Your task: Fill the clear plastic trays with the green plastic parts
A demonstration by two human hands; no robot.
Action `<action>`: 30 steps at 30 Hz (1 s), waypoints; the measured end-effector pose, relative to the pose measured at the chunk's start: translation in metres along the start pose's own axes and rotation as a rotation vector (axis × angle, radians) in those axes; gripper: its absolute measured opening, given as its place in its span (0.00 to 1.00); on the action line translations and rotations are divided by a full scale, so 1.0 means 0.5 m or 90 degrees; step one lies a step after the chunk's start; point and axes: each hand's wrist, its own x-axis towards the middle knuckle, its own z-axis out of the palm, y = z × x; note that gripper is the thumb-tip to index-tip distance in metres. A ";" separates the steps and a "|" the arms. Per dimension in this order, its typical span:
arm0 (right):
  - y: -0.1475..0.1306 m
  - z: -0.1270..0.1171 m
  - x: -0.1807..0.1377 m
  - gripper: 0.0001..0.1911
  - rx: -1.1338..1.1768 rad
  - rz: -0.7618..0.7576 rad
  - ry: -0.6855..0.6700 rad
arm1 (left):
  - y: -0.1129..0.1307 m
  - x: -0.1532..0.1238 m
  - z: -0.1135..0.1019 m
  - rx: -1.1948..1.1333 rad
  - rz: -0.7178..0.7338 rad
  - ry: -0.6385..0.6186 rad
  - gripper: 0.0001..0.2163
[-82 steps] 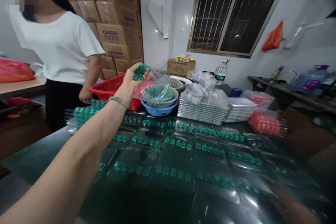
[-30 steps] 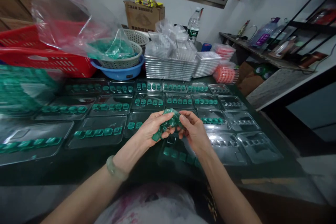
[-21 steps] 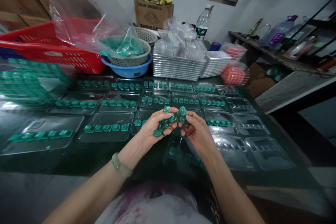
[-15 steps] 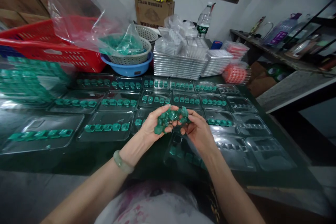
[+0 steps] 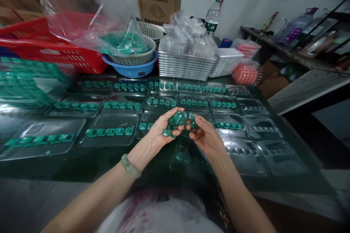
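Observation:
A cluster of translucent green cube-like pieces (image 5: 177, 119) lies in my left hand (image 5: 160, 127), whose fingers curl around it from below. At the right side of the cluster, my right hand (image 5: 206, 133) pinches one or more of the green pieces between thumb and fingers. Beneath both hands is a clear plastic tray (image 5: 177, 162) with a row of green pieces, partly hidden by my right arm. Left of my hands, another clear tray (image 5: 109, 142) carries a row of green pieces. To the right, a clear tray (image 5: 243, 160) shows unfilled moulded pockets.
Rows of clear trays cover the dark table (image 5: 68, 171). Behind them stand a red basket (image 5: 82, 56), a blue basin (image 5: 133, 70) under a grey colander (image 5: 131, 59), and stacked clear trays (image 5: 186, 65). Bagged green pieces (image 5: 24, 83) sit at left; a bottle (image 5: 212, 18) stands behind.
The view has shifted slightly. My right hand's fingers have moved a little at the cluster's right side, and the green pieces in my left hand have shifted slightly.

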 end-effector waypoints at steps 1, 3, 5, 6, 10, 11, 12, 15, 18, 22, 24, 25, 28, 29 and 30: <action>0.000 -0.001 -0.001 0.07 0.000 0.003 0.002 | 0.000 -0.001 0.000 0.003 0.002 0.004 0.10; 0.000 -0.003 -0.002 0.07 0.006 0.013 0.000 | 0.000 -0.004 0.000 0.010 0.011 0.012 0.12; 0.000 -0.005 -0.003 0.07 0.016 0.019 -0.006 | 0.000 -0.007 -0.001 0.013 0.019 0.013 0.13; -0.001 -0.005 -0.003 0.08 0.023 0.022 -0.008 | 0.000 -0.008 -0.001 0.013 0.019 0.008 0.13; -0.002 -0.005 -0.002 0.09 0.064 0.038 0.002 | 0.000 -0.011 0.002 0.007 0.001 -0.002 0.11; -0.003 -0.005 -0.002 0.08 0.073 0.045 0.008 | 0.001 -0.011 0.004 0.005 -0.003 0.003 0.11; -0.004 -0.004 -0.002 0.08 0.078 0.053 0.015 | 0.003 -0.012 0.005 0.003 -0.005 0.010 0.12; -0.011 -0.008 -0.006 0.07 0.062 0.049 0.037 | 0.015 -0.022 0.006 0.013 0.007 0.025 0.12; -0.022 -0.020 -0.014 0.06 0.010 0.007 0.052 | 0.028 -0.046 -0.001 0.080 0.067 0.061 0.10; -0.037 -0.041 -0.027 0.06 -0.042 -0.008 0.056 | 0.028 -0.100 -0.020 0.310 0.152 0.178 0.09; -0.043 -0.051 -0.032 0.05 -0.053 -0.012 0.058 | 0.022 -0.125 -0.029 0.381 0.136 0.221 0.09; -0.046 -0.056 -0.034 0.05 -0.056 -0.016 0.061 | 0.020 -0.135 -0.032 0.385 0.119 0.236 0.08; -0.058 -0.072 -0.045 0.05 -0.056 -0.043 0.077 | 0.022 -0.146 -0.034 0.332 0.088 0.257 0.08; -0.064 -0.078 -0.050 0.06 -0.053 -0.051 0.084 | 0.025 -0.145 -0.032 0.310 0.090 0.256 0.07; -0.070 -0.086 -0.056 0.06 -0.049 -0.058 0.092 | 0.028 -0.141 -0.030 0.292 0.092 0.249 0.07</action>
